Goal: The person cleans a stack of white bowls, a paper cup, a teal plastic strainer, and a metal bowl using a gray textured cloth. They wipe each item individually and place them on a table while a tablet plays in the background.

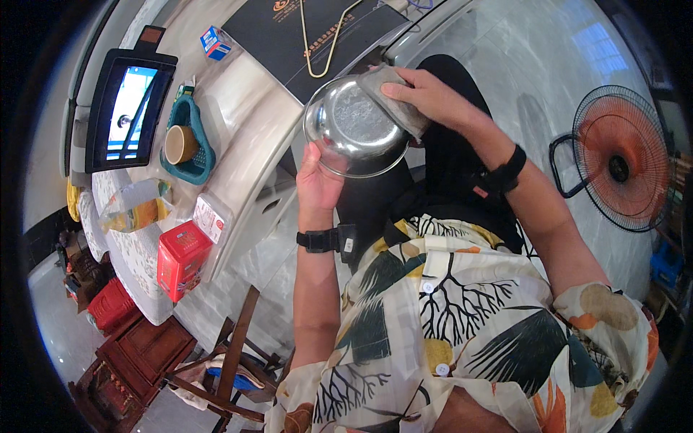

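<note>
A shiny stainless steel bowl is held above my lap, its underside facing up towards the camera. My left hand grips the near left rim, thumb on the outer wall and the other fingers mostly hidden by the bowl. Across the far right side of the bowl lies a grey cloth, folded over the rim. My right hand clasps this cloth against the metal, its thumb lying on top. The fingers beneath the cloth are hidden.
On the marble-look table stand a black box, a wire hanger, a small blue box, a teal basket with a tan cup, a lit screen and a red tin. A floor fan stands right.
</note>
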Action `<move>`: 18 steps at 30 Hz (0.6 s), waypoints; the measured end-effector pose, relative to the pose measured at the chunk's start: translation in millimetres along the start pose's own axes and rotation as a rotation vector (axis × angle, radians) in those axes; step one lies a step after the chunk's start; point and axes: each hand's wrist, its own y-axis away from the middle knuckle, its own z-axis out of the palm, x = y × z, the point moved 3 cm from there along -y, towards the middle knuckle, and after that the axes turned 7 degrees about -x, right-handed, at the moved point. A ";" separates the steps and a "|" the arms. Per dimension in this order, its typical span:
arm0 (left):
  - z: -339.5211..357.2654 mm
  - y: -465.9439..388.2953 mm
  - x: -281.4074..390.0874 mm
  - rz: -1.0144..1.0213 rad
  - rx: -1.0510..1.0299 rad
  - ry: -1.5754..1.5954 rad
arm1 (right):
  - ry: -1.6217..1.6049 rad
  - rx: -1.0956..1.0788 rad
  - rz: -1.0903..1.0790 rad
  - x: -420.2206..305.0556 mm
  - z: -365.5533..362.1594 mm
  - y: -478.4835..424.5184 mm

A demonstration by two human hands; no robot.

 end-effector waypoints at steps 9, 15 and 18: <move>-5.2 1.5 1.0 -0.016 -0.011 -0.028 | 1.037 0.316 -0.451 -26.6 66.6 27.8; -5.2 5.3 1.1 -0.014 -0.011 0.071 | 1.188 0.127 -0.645 -50.9 109.4 -1.3; -2.0 3.5 0.1 0.019 -0.064 0.009 | 1.131 0.156 -0.630 -51.5 97.0 -28.0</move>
